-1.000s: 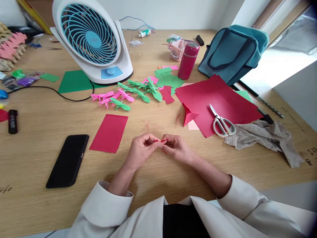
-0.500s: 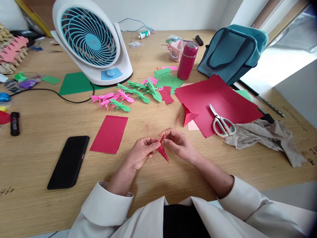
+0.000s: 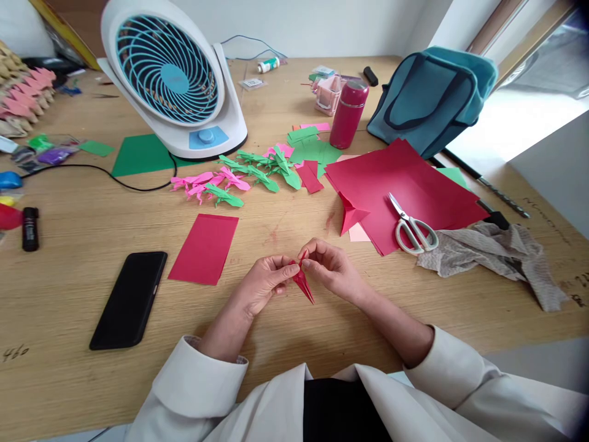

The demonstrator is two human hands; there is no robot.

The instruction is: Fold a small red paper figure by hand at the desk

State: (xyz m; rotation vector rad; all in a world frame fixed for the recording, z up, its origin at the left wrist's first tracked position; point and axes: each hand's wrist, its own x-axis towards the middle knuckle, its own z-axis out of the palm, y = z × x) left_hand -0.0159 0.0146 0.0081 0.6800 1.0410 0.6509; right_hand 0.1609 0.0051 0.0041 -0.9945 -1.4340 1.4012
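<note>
The left hand (image 3: 264,283) pinches a small folded red paper (image 3: 304,287) between thumb and finger. The right hand (image 3: 335,270) pinches its top tip. The paper is between the two hands, over the near middle of the table (image 3: 271,221), with its thin ends pointing to the near side. A flat red sheet (image 3: 205,248) and a black phone (image 3: 129,301) lie to the left. Scissors (image 3: 405,217) lie on big red sheets (image 3: 418,178) to the right.
</note>
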